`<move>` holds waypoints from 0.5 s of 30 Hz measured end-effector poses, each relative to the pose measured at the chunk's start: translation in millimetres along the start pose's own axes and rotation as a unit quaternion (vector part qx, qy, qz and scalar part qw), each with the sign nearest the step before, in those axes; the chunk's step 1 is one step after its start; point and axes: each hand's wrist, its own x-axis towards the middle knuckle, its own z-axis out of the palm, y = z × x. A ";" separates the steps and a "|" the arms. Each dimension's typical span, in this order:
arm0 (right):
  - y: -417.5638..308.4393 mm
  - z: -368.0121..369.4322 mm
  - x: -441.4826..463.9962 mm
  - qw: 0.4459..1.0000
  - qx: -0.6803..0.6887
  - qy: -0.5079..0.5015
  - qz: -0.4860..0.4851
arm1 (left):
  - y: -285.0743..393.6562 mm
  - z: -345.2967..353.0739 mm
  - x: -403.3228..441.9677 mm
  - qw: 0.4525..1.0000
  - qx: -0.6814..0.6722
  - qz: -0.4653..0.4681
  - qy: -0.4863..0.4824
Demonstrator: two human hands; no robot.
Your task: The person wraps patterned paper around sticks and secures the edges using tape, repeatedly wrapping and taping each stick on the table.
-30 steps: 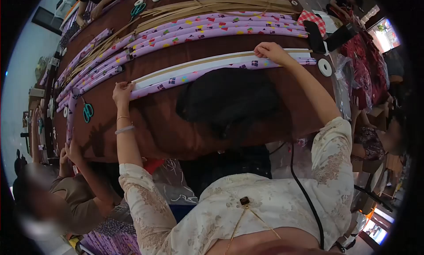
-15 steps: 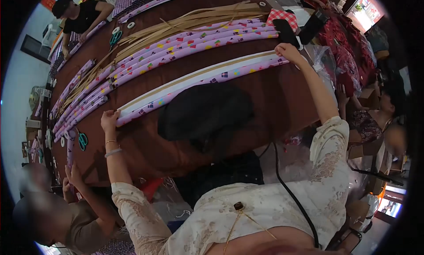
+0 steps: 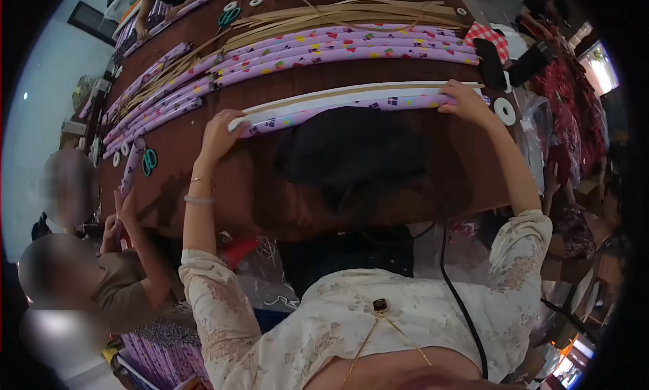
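A roll of purple patterned wrapping paper (image 3: 318,123) lies across the brown-covered table in front of me. Its white inner side faces up along the far edge, and a thin brown strip (image 3: 304,105) runs lengthwise over the white. My left hand (image 3: 222,132) is closed round the roll's left end. Near the right end, my right hand (image 3: 463,101) grips the roll with curled fingers. A white tape roll (image 3: 503,111) sits just right of that hand. A dark round shape hides part of the roll's near side.
Several finished purple rolls (image 3: 351,53) and a bundle of brown strips (image 3: 338,21) lie behind. Teal scissors (image 3: 149,162) rest at left; a second pair (image 3: 229,17) is farther back. A black phone (image 3: 489,64) lies by a red checked cloth (image 3: 488,40). A person's hands (image 3: 122,214) hold another roll at left.
The view has shifted, so the table appears farther right and higher. My right hand has moved inward from the roll's right end, uncovering it. My left hand now wraps further over the left end.
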 end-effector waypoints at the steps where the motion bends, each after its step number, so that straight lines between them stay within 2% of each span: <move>1: 0.2 0.0 0.1 1.000 -0.006 -0.009 0.016 | 5.0 2.1 -0.6 0.997 -0.039 0.014 -0.061; 3: 1.3 1.2 -0.3 1.000 -0.017 -0.014 0.005 | 4.3 2.7 -0.8 0.991 -0.069 0.021 -0.110; 6: 3.4 5.2 -0.4 1.000 -0.022 -0.007 0.011 | 1.4 -1.6 5.9 0.983 0.009 0.013 -0.182; 7: 4.2 8.0 -1.5 0.999 -0.021 0.001 0.028 | 2.6 -0.5 5.6 0.986 0.044 0.052 -0.153; 8: -5.0 5.2 -2.5 0.999 -0.004 0.035 0.024 | 3.5 -1.0 5.5 0.988 0.060 0.051 -0.132; 10: -16.7 -0.9 1.6 0.999 -0.004 0.040 0.034 | 10.7 -6.2 6.1 0.987 0.115 0.062 -0.088; 13: -23.6 3.2 4.0 0.998 0.026 0.050 0.037 | -3.1 1.4 0.3 0.989 0.108 0.055 -0.079; 14: -19.7 6.6 5.6 0.999 0.012 0.041 0.012 | -5.1 5.5 -3.7 0.987 0.112 0.024 -0.117; 15: -16.6 8.8 6.9 0.999 -0.001 0.032 -0.014 | -8.7 10.1 -8.6 0.990 0.090 0.026 -0.101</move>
